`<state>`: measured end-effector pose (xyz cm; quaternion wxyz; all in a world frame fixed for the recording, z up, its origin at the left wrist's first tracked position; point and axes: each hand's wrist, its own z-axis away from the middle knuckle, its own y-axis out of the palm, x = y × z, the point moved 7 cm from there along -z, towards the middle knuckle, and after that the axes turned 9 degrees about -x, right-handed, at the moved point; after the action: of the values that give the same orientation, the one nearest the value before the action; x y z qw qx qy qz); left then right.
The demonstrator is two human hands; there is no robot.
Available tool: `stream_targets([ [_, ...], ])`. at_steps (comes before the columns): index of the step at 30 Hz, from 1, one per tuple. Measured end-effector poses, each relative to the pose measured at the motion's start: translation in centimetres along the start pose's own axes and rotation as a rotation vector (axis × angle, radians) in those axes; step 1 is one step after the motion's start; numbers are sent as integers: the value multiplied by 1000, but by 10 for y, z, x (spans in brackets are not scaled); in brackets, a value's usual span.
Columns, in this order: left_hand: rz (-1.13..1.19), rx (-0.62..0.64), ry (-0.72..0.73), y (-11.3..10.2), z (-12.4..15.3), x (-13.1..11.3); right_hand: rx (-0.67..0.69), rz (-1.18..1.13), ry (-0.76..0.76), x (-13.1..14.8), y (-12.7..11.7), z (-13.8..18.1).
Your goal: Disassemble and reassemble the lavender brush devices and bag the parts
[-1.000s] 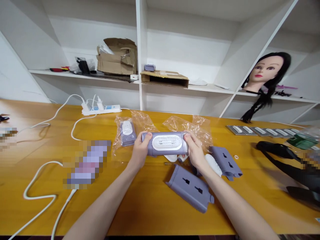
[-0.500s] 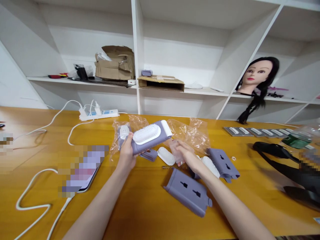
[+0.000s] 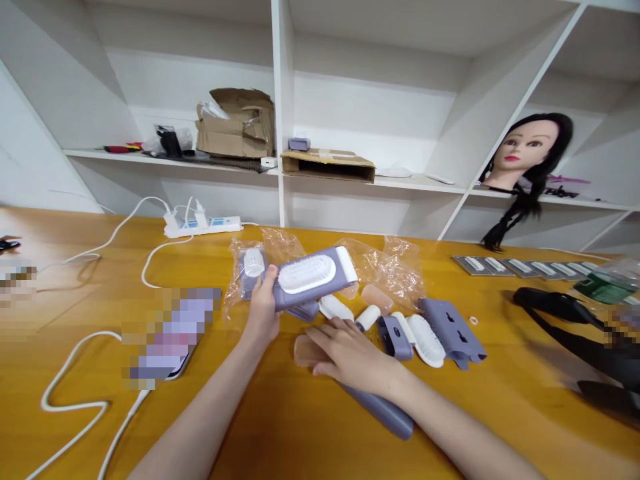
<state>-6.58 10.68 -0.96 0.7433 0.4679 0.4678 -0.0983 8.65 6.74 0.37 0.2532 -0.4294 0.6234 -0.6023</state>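
Note:
My left hand [image 3: 264,310] is closed round the end of a purple brush-like device [image 3: 340,283], raised above the table and tilted up to the right. A white oval bristled plate [image 3: 307,272] shows on its upper face. My right hand [image 3: 345,352] is low over the table, thumb and fingers about a translucent, pinkish cover [image 3: 306,352]. Beneath that hand and forearm lies a purple shell [image 3: 383,407], mostly hidden. Beyond the fingers are a white oval part [image 3: 336,308], a small white-capped piece [image 3: 369,318] and another translucent cover [image 3: 377,299].
Right of my hand lie a small purple housing [image 3: 397,339], a white oval tray [image 3: 427,341] and a slotted purple shell [image 3: 453,330]. Clear plastic bags [image 3: 400,267] are behind. A phone [image 3: 175,333] and power strip [image 3: 215,227] are left; a black strap-like object [image 3: 550,307] is right.
My right hand has moved toward me and slightly left with the translucent cover, now over the purple shell. The small parts behind it have come into view. The left hand still holds the device.

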Motion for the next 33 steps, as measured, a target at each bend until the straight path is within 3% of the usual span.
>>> stream_targets([
  [5, -15, 24, 30, 4, 3, -2, -93, -114, 69, -13, -24, 4],
  [9, -73, 20, 53, 3, 4, -4, -269, -303, 363, -57, -51, 15],
  [11, -127, 32, 58, 5, 8, -2, -349, -567, 454, -75, -57, 21],
  [13, -202, 55, 62, 7, 13, 1, -375, -844, 430, -82, -58, 25],
  [15, -286, 87, 77, 10, 20, 4, -365, -978, 376, -82, -57, 29],
  [19, -413, 150, 127, 15, 31, 11, -345, -1000, 358, -83, -44, 37],
  [24, -467, 133, 139, 12, 28, 20, -366, -1100, 422, -91, -30, 38],
  [33, -546, 262, 243, 23, 32, 4, -359, -1201, 386, -89, -42, 40],
])
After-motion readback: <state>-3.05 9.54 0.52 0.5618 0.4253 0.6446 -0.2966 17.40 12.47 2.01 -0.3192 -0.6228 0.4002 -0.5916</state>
